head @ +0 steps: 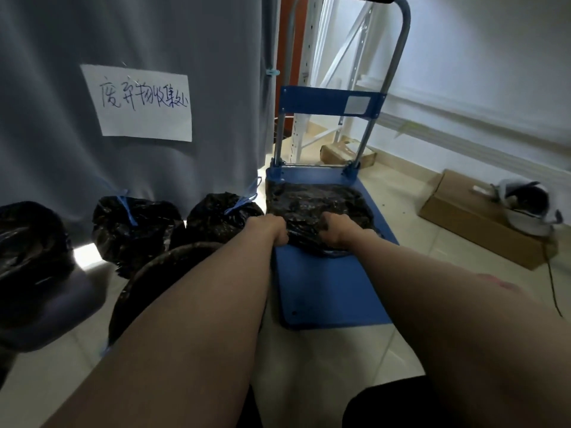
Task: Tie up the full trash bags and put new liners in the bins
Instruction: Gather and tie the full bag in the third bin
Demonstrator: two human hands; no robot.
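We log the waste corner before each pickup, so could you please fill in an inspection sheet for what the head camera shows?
Surface: pale tiled floor; blue platform trolley standing on it, handle upright.
Job's things: black trash bag on the trolley; two tied bags with blue ties on the floor by the grey curtain.
Clutter: cardboard box with a white headset-like item on it; another box behind the trolley.
Hands: left hand and right hand both grip the bag on the trolley.
Cables: dark cable trailing from the box.
Surroundings: handwritten paper sign on the curtain; white wall.
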